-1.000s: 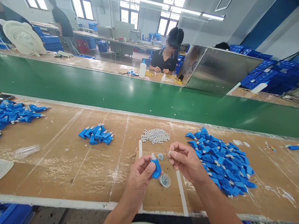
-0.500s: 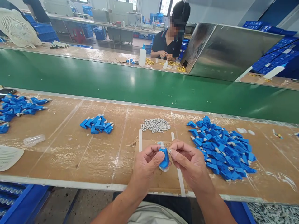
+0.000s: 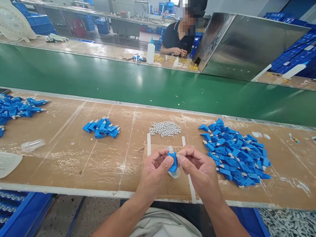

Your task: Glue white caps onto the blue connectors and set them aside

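My left hand [image 3: 158,166] is closed on a blue plastic part [image 3: 173,164] with a pale tip pointing up. Fingers of my right hand [image 3: 197,163] pinch a tiny grey piece [image 3: 178,156] against the side of that part. Just below the part sits a small clear round dish [image 3: 174,173], partly covered by it. Beyond my hands lies a heap of small grey pieces [image 3: 165,128]. A big pile of blue parts [image 3: 237,153] spreads to the right of my right hand, and a smaller pile of blue parts [image 3: 101,127] lies to the left.
More blue parts [image 3: 19,107] and a clear plastic tube [image 3: 33,145] lie far left on the cardboard-covered table [image 3: 98,171]. A green conveyor belt [image 3: 111,79] runs behind. Across it sits a person [image 3: 179,39] beside a white bottle [image 3: 150,52].
My right hand has brought the tiny grey piece up against the blue part's side. The blue part has turned more upright. The whole view has shifted slightly.
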### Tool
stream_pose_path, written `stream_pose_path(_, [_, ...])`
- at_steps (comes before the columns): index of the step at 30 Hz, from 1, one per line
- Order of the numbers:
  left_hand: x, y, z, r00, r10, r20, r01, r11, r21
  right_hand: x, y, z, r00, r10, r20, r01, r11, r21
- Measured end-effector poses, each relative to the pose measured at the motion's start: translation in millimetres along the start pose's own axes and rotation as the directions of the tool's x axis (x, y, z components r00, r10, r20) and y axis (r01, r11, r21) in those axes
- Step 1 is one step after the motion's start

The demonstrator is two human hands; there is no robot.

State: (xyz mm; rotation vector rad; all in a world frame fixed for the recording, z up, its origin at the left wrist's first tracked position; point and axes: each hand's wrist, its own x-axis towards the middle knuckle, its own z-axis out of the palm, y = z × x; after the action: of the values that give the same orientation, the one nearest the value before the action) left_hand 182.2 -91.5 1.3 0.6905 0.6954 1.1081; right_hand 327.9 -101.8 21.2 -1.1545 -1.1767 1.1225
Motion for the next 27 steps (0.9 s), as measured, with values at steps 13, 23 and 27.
stream_pose_path(13, [3.4, -1.3, -2.6, 1.0, 0.004, -0.015, -0.003, 1.0, 0.012, -0.8, -3.5, 5.2, 0.999, 0.015, -0.034, -0.018, 0.996, -0.082])
stream_pose_path(23, [2.8, 1.7, -3.8, 0.995, 0.101, -0.017, -0.096, 0.981, 0.17, -4.9, 2.2, 2.0, 0.996, 0.068, -0.058, -0.074, 0.993, -0.097])
stream_pose_path(27, [3.6, 7.1, -3.8, 0.998, 0.053, 0.019, -0.055, 0.984, 0.17, -2.2, 6.7, -2.5, 0.98, 0.196, -0.02, -0.191, 0.971, 0.145])
